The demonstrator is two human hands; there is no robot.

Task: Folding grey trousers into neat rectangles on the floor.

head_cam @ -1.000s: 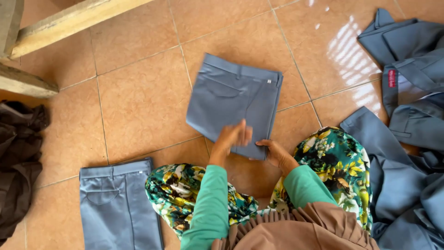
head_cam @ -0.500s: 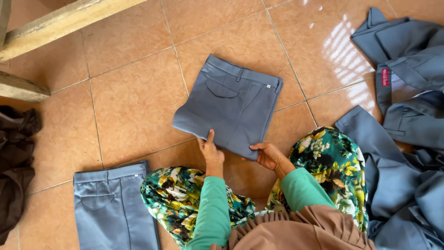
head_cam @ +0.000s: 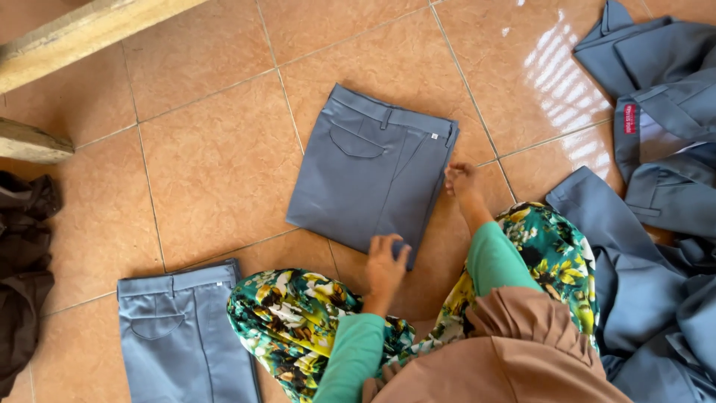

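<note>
On the tiled floor, in front of the seated person's knees, lies a pair of blue-grey trousers folded into a compact rectangle, waistband and back pocket toward twelve o'clock. The left hand rests at the six o'clock corner of the fold with its fingers curled over the edge, pressing on it more than clenching it; the right hand touches the three o'clock edge near the waistband with fingertips only, palm loose, and I cannot tell if it pinches the cloth. The risk I see is that the layers slide apart: the cloth looks smooth and the tiles are glossy, so a pull from one corner only could open the fold or turn the whole rectangle. If the right hand drags while the left presses, the edge at three o'clock may wrinkle. Around, a second folded pair of the same trousers lies at about eight o'clock, just beside the floral-skirted knee. A heap of unfolded blue-grey garments spreads from two to four o'clock, its nearest flap close to the right elbow, and it could be caught by the sleeve. Dark brown clothes lie at nine o'clock, and wooden beams cross at ten to eleven o'clock, well apart from the hands.
</note>
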